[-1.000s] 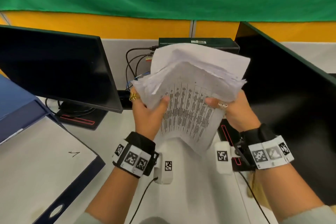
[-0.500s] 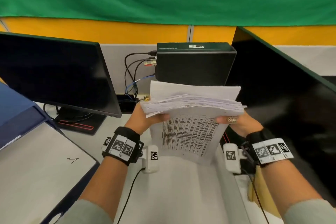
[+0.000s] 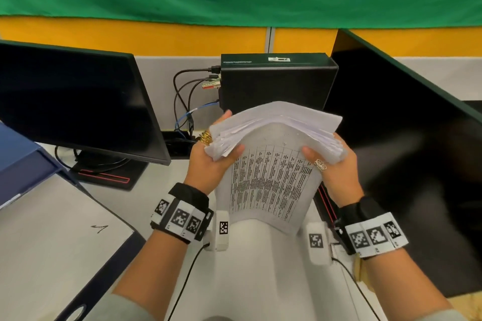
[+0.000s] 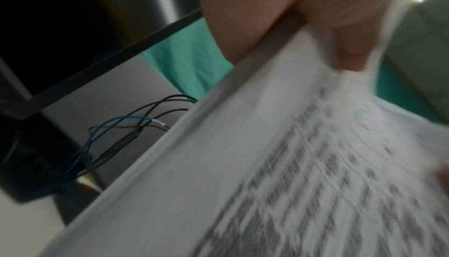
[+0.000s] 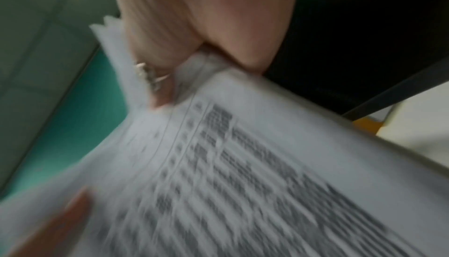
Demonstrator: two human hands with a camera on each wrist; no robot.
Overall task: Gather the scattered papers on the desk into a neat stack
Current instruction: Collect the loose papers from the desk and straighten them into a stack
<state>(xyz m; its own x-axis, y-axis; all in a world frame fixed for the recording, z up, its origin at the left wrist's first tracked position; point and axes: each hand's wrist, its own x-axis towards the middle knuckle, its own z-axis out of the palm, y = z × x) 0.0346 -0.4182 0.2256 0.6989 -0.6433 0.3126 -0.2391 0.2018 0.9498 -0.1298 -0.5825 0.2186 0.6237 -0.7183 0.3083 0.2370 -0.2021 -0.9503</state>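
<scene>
A thick stack of white papers [image 3: 273, 133] is held upright above the desk, its printed table page [image 3: 271, 185] facing me. My left hand [image 3: 216, 156] grips the stack's left edge, thumb on the front, fingers behind. My right hand [image 3: 331, 164] grips the right edge the same way. The sheet edges at the top are fanned and uneven. Both wrist views are blurred: the stack of papers [image 4: 267, 165] fills the left wrist view under the left hand [image 4: 279, 11], and the stack of papers [image 5: 243, 174] lies below the right hand [image 5: 194, 21].
A dark monitor [image 3: 73, 101] stands at left, a black computer box [image 3: 276, 81] with cables [image 3: 185, 101] behind the papers, a dark panel [image 3: 407, 151] at right. A blue binder [image 3: 52, 229] with a white sheet lies at lower left. White desk [image 3: 247, 281] shows below the hands.
The stack dropped low half a second ago and has now lifted slightly and tilted back, its top edges fanning out again. Both hands keep their grip on its sides.
</scene>
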